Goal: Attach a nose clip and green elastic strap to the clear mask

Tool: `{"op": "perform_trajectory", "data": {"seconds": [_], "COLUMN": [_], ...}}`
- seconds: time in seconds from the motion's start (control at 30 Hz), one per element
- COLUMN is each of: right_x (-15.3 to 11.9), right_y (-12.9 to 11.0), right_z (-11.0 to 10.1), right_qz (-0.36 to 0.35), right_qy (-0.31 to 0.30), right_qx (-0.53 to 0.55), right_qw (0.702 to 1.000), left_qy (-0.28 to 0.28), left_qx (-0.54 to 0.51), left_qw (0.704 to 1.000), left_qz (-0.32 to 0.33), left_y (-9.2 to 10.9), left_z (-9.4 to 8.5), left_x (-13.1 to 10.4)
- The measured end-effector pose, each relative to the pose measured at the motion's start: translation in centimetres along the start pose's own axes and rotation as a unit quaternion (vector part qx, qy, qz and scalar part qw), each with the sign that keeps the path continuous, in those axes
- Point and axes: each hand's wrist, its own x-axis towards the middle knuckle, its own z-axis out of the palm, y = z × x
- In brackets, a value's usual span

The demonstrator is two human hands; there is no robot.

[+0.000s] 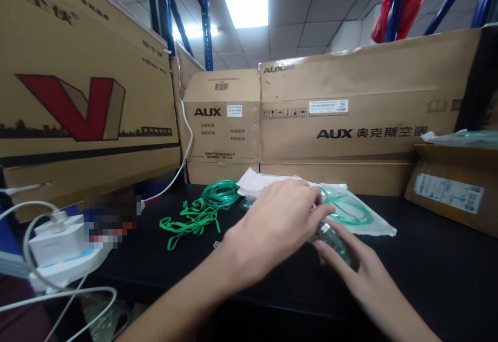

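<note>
Clear plastic mask [333, 239]: gripped between both hands, left hand [272, 228] above, right hand [363, 274] beneath, over black desk [428, 259]. Green tubing coil [221, 193] nearby.

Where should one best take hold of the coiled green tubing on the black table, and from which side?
Pinch the coiled green tubing across its bundled loops, probably from above: it lies flat on the black table. The loose green straps trail toward the near-left, so the coil's far side looks freer.

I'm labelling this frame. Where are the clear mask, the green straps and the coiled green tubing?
clear mask [335, 241], head view, on its transparent shell
green straps [190, 218], head view, middle of the tangle
coiled green tubing [220, 193], head view, on the coil's loops
</note>
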Motion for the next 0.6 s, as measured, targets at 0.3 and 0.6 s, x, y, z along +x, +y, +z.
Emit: {"op": "perform_trajectory", "data": {"seconds": [0.3, 0.6], "right_x": [-0.3, -0.3], "right_y": [0.1, -0.2], "right_z": [0.7, 0.7], "right_qz": [0.029, 0.012], "right_qy": [-0.078, -0.089], "right_qx": [-0.045, -0.072], "right_qw": [0.995, 0.993], "left_qy": [-0.049, -0.027], "left_qx": [0.132, 0.110], "left_qw": [0.965, 0.965], "left_qz": [-0.222, -0.238], "left_y": [-15.2, -19.1], "left_z": [-2.7, -0.9], "left_x": [-12.4, -17.2]}}
